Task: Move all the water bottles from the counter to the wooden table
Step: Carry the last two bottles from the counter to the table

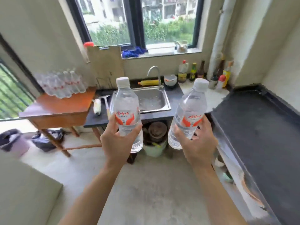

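You are in the carrying step. Your left hand (pixel 116 140) has its fingers (pixel 113 122) clamped round the left bottle (pixel 125 101), your right hand (pixel 196 143) round the right bottle (pixel 190 108), and both bottles are upright in the air before the sink (pixel 151 99). Left of the sink, the wooden tabletop (pixel 61 109) holds a cluster of bottles (pixel 61 85). Next, likely: turn left and stand both on its bare near part.

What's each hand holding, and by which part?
The left hand grips the left water bottle around its lower half; the right hand grips the right water bottle likewise.
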Motion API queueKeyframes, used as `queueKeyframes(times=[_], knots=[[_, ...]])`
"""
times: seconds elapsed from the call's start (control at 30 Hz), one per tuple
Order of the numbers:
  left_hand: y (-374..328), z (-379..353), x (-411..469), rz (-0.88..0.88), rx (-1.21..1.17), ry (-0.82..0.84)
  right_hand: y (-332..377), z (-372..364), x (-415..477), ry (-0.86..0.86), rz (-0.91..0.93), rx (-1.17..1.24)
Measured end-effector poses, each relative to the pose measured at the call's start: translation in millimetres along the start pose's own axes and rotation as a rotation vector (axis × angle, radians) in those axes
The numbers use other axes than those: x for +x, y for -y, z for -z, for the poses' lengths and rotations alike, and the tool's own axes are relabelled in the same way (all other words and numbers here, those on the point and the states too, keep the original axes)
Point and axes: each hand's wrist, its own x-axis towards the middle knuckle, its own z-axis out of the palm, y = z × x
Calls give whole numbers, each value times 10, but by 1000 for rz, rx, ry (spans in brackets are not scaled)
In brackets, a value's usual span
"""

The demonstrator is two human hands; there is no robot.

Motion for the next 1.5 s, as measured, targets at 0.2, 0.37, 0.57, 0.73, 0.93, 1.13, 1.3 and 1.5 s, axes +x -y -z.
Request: queueKeyframes(times=[0.2, 0.37, 0.57, 0.73, 0.93, 1.13, 1.3, 1.5], knots=[[560, 1222, 762, 22, 54, -272, 359, -1761, -138, 310, 56, 153], [1102, 1790, 1276, 119, 60, -431, 457, -2927, -139, 426, 121, 185], [1914, 2103, 2280, 155, 180, -513, 239, -4380, 220, 511, 137, 160], [2685, 2134, 3783, 159, 249, -495, -12, -5869, 889, 532, 97, 155], [3025, 2350, 4993, 130, 270, -499, 182, -7043, 1528, 541, 86, 132], [3494, 2708, 5892, 127, 263, -548, 345, -8060, 1839, 565, 89, 107], [4131, 3030, 6584, 134, 333, -526, 247, -8805, 1828, 541, 22, 64], [5162, 3567, 7431, 187, 304, -326, 122, -9870, 1646, 426, -95, -37]])
